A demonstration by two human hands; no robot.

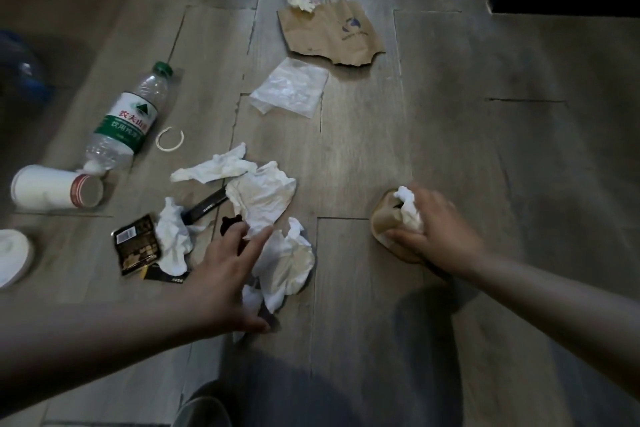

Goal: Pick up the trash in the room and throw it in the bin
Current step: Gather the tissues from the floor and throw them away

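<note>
Trash [263,198] lay scattered over the wooden floor [502,156], most of it clustered left of centre, and no bin showed anywhere in view. The left hand [221,274] hovered with fingers straight and spread just above a crumpled white tissue [287,260], gripping nothing. The right hand [440,229] was curled round a squashed brown cup [382,218] and a wad of tissue [410,208], low near the floor.

The step in hand looked like gathering the tissues. It would go best if the left hand raked the overlapping pieces into one bunch before closing, since they were light and loose. The right hand would need a firm hold, because the wad sat only partly inside its fingers and could slip free.

The tissues were creased and faintly yellow-stained. A water bottle [128,118] with a green cap lay on its side beside a tipped paper cup [48,185], with a dark snack wrapper [136,244] nearer. Farther off sat a torn brown paper bag [329,33] and a clear plastic bag [291,88] — bulkier, probably separate grabs.
</note>
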